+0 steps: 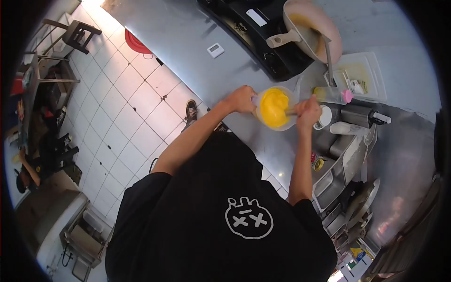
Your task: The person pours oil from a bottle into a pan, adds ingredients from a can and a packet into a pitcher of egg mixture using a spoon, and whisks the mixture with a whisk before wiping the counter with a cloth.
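Observation:
My left hand (240, 99) is closed on the near-left side of a translucent container (288, 125), possibly by a handle. Inside it lies a smooth bright yellow mixture (274, 108). In my closed right hand (308, 113) is the handle of a utensil (292, 112); its far end is sunk in the yellow mixture, so its kind is hidden. The container is over the steel counter (225, 75); whether it rests there or is held up I cannot tell. Just beyond my right hand are a clear squeeze bottle with a pink cap (336, 95) and a white-lidded jar (322, 117).
A black gas stove (253, 37) carries a pale pan (329, 28) with brownish residue. A white timer (215, 50) lies on the counter. To the right are a clear tray (371, 70), a black canister (356, 115) and steel pans (324, 188). Another person (28, 174) is at far left.

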The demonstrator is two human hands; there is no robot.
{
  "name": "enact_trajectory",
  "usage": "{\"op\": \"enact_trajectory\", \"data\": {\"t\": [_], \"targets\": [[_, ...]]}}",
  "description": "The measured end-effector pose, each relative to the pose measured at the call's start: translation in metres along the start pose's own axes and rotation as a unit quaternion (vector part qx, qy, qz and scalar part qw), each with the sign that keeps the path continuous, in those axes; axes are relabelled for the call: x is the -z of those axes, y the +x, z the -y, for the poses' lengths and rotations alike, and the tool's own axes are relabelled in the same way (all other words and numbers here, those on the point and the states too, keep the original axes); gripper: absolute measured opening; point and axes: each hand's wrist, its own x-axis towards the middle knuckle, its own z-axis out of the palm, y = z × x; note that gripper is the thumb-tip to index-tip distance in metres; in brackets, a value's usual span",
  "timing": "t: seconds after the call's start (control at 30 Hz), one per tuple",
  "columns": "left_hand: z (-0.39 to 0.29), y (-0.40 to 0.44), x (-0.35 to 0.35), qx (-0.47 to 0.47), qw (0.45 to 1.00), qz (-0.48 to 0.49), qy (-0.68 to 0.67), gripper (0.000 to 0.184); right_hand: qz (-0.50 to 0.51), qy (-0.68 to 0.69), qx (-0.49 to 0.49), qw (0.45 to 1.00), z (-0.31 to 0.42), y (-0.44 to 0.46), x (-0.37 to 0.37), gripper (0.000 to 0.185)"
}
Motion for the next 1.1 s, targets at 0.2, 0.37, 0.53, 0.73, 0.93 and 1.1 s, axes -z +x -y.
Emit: {"op": "enact_trajectory", "data": {"t": [0.2,0.37,0.53,0.73,0.93,1.1], "targets": [[0.017,-0.004,-0.019,-0.033,0.999,-0.022,0.005,0.021,-0.068,0.024,0.054,0.996,0.015,-0.003,0.010,0.049],[0.002,0.001,-0.006,-0.026,0.999,-0.032,0.005,0.019,-0.134,-0.098,0.164,0.972,0.004,0.009,0.016,0.043],[-0.009,0.000,-0.005,-0.030,0.999,-0.029,0.004,0.018,-0.011,-0.025,-0.025,0.999,0.001,-0.028,-0.013,0.051],[-0.017,-0.002,0.002,0.044,0.999,0.011,-0.006,0.020,-0.123,0.035,0.018,0.992,0.018,0.004,0.023,0.044],[-0.011,-0.001,-0.001,0.033,0.999,0.011,-0.012,0.020,-0.174,0.031,0.056,0.983,0.042,-0.016,0.003,0.039],[-0.006,0.018,0.001,0.001,1.000,-0.017,0.011,0.023,-0.086,0.024,0.091,0.992,0.062,-0.025,-0.007,0.045]]}}
